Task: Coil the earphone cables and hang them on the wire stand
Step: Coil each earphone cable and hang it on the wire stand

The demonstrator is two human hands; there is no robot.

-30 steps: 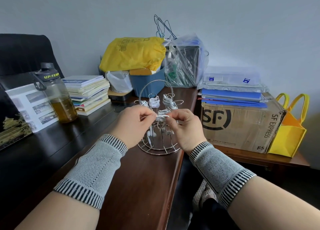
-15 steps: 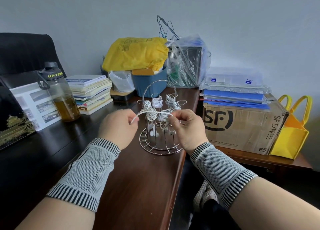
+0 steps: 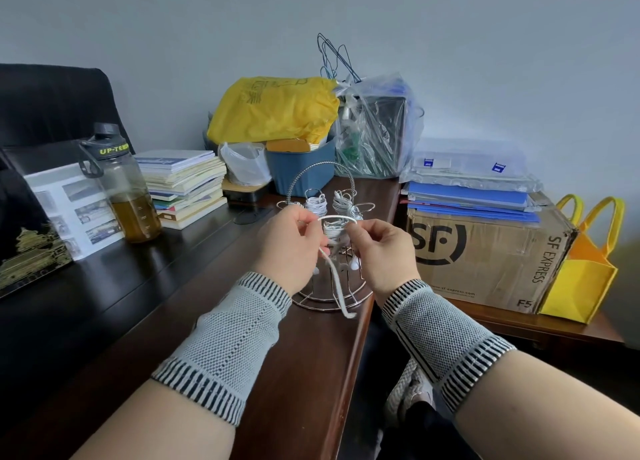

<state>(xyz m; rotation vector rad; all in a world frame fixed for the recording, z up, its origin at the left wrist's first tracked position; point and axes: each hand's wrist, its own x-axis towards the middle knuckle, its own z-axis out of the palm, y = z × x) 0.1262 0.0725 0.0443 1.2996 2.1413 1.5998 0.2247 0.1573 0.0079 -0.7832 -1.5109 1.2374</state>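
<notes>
Both hands w/ knit wrist sleeves, close in over the surface (image 3: 298,373). Left hand (image 3: 291,248) & right hand (image 3: 381,251) each pinch a white cord (image 3: 337,219), now arched between them, tail dangling to stand base; a sec ago it was pulled straighter. Prob tying a bundle. Behind: wire stand (image 3: 322,182) w/ coiled earphones (image 3: 317,203) already hung.

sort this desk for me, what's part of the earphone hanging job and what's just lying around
Part of the job:
- wire stand
- coiled earphones already hung on it
- white cord pinched between left hand and right hand

Just lying about:
- water bottle
- stack of books
- yellow bag
- cardboard box
- blue folders
</notes>
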